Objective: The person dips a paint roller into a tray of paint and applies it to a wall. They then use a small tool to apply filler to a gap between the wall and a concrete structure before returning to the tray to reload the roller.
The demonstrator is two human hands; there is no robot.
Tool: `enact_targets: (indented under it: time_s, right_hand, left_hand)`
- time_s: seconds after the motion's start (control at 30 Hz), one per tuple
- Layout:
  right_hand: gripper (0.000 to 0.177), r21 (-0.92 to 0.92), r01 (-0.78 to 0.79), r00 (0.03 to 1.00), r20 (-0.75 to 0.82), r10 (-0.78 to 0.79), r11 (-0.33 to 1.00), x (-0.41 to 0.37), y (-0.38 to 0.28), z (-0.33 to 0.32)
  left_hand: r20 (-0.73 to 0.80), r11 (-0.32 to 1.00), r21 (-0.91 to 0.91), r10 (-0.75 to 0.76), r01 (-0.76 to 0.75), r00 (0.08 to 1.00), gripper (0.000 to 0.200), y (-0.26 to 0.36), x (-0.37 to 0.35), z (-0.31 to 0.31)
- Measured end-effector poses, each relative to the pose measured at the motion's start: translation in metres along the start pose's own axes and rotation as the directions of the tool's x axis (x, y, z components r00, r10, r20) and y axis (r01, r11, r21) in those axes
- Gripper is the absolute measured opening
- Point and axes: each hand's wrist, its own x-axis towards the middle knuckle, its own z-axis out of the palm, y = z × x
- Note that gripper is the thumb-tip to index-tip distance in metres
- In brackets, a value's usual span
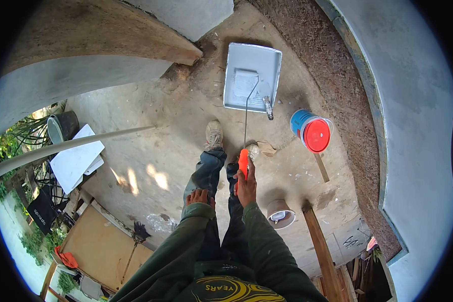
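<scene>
In my right hand is the orange handle of a paint roller, with fingers closed around it. The roller's white head lies in a paint tray coated with pale paint, beyond my feet. A paintbrush rests at the tray's near right corner. My left hand lies on my left leg near the knee, holding nothing, its fingers somewhat apart. To the right of the tray stands a blue paint bucket with a red lid.
A small round pot and a wooden post stand at my right. White boards and a dark bucket are at the left, near a long pale pole. A pale wall curves along the right.
</scene>
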Motion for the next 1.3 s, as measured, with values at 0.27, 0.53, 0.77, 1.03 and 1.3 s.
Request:
enact_targets:
  time_s: [0.27, 0.53, 0.77, 1.03, 1.3]
  right_hand:
    - [0.056, -0.057, 0.029, 0.999, -0.016, -0.03, 0.998, -0.023, 0.018, 0.0]
    - [0.052, -0.007, -0.057, 0.997, -0.043, 0.056, 0.998, -0.046, 0.045, 0.005]
    - [0.048, 0.018, -0.002, 0.998, -0.069, 0.004, 1.0, 0.002, 0.004, 0.011]
    - [0.057, -0.267, 0.281, 0.96, 0.065, -0.274, 0.922, 0.012, 0.054, -0.006]
    - [0.048, -0.183, 0.07, 0.996, -0.047, -0.08, 0.981, -0.047, 0.077, 0.0]
  left_hand:
    - [-0.063, 0.999, 0.03, 0.036, -0.034, 0.997, 0.047, -0.003, 0.002, 0.005]
    - [-0.111, 0.998, 0.028, 0.058, -0.055, 0.992, 0.045, -0.002, 0.0, 0.001]
    - [-0.086, 0.999, 0.004, 0.051, -0.051, 0.995, 0.046, -0.006, -0.001, 0.003]
    - [-0.06, 1.0, 0.011, 0.027, -0.026, 0.998, 0.046, -0.007, -0.001, 0.005]
    - [-0.017, 1.0, -0.021, -0.002, 0.002, 1.0, 0.05, -0.003, -0.001, -0.003]
